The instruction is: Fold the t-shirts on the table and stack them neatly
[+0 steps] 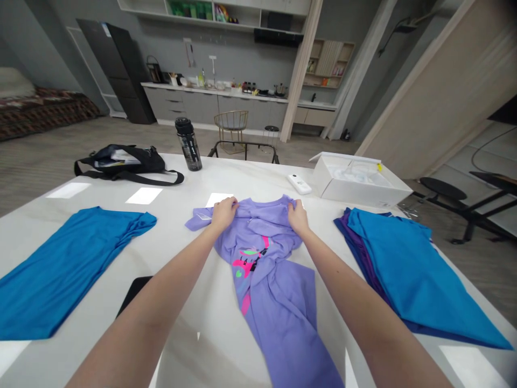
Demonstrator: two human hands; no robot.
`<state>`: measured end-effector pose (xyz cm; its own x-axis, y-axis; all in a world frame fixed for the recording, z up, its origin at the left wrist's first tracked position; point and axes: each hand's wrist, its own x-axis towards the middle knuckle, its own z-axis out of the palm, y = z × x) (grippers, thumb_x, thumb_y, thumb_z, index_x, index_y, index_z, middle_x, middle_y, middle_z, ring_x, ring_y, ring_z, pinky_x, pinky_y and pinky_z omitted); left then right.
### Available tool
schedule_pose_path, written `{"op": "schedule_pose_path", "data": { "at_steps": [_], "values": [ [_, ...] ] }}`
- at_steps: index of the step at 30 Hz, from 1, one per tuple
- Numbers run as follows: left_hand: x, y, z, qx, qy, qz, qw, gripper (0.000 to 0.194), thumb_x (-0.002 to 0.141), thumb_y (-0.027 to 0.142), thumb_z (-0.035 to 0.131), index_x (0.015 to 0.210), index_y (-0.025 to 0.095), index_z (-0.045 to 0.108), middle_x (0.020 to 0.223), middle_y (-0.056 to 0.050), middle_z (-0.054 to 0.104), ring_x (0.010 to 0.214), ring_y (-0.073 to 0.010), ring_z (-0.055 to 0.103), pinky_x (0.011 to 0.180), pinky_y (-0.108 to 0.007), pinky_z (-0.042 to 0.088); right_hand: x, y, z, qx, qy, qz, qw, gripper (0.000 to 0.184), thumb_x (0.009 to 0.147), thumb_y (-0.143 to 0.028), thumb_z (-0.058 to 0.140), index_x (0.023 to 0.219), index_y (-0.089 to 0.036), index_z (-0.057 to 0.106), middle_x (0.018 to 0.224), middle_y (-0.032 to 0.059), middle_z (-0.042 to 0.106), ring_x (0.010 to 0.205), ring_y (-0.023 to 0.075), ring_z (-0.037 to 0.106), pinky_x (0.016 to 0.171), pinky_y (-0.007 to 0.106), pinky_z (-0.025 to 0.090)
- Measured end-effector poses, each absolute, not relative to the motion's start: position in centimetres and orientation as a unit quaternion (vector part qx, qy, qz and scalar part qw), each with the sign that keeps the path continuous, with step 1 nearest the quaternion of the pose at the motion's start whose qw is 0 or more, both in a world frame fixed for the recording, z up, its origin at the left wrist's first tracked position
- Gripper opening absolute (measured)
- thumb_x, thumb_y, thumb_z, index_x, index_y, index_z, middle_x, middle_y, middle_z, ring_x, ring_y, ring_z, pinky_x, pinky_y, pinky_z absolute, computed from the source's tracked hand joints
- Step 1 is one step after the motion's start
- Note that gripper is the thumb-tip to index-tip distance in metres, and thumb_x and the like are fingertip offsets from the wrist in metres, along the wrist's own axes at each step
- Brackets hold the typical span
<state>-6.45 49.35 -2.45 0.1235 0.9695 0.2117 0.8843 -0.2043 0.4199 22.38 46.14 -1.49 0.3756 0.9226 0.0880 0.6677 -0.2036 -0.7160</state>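
A lavender T-shirt (278, 291) with a pink, green and black print lies rumpled on the white table, its neckline away from me and its lower part twisted toward me. My left hand (224, 213) grips its left shoulder, fingers closed on the cloth, with a sleeve sticking out beyond. At the other shoulder, my right hand (298, 216) is closed on the fabric beside the collar. To the left lies a blue garment (76, 264), spread fairly flat. On the right is a stack of folded clothes (404, 264), blue on top with purple and navy beneath.
Along the far side of the table (194, 328) stand a black bag (125, 161), a dark bottle (188, 145), a white handheld device (299, 184) and an open white box (359, 180). A black flat object (133, 291) is partly behind my left forearm. A chair (244, 146) stands past the far edge.
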Motion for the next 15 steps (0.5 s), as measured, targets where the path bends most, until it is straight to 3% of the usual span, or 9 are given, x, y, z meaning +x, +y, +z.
{"op": "schedule_pose_path", "data": {
  "at_steps": [7, 11, 15],
  "values": [
    [-6.1, 47.9, 1.6, 0.702, 0.565, 0.423, 0.093, 0.025, 0.101, 0.035, 0.043, 0.109, 0.025, 0.065, 0.105, -0.005, 0.073, 0.098, -0.0215, 0.067, 0.088, -0.031, 0.046, 26.1, 46.2, 1.6, -0.671, -0.501, 0.204, 0.507, 0.029, 0.094, -0.049, 0.044, 0.106, -0.024, 0.050, 0.104, 0.0058, 0.065, 0.104, 0.0227, 0.058, 0.090, 0.032, 0.044],
    [-5.9, 46.4, 6.8, 0.664, 0.561, 0.490, 0.065, 0.027, 0.102, 0.037, 0.040, 0.111, 0.024, 0.063, 0.099, -0.005, 0.072, 0.091, -0.0206, 0.067, 0.084, -0.030, 0.046, 26.4, 44.3, 6.3, -0.648, -0.531, 0.174, 0.517, 0.032, 0.091, -0.051, 0.049, 0.104, -0.023, 0.054, 0.088, 0.0034, 0.065, 0.088, 0.0219, 0.058, 0.082, 0.032, 0.045],
    [-5.9, 43.7, 12.9, 0.654, 0.554, 0.515, 0.022, 0.027, 0.104, 0.036, 0.038, 0.115, 0.024, 0.060, 0.093, -0.005, 0.071, 0.086, -0.0222, 0.067, 0.078, -0.030, 0.045, 25.8, 42.3, 11.0, -0.650, -0.521, 0.123, 0.539, 0.024, 0.085, -0.045, 0.053, 0.089, -0.022, 0.059, 0.085, 0.0046, 0.067, 0.081, 0.0207, 0.058, 0.078, 0.031, 0.045]
  ]
}}
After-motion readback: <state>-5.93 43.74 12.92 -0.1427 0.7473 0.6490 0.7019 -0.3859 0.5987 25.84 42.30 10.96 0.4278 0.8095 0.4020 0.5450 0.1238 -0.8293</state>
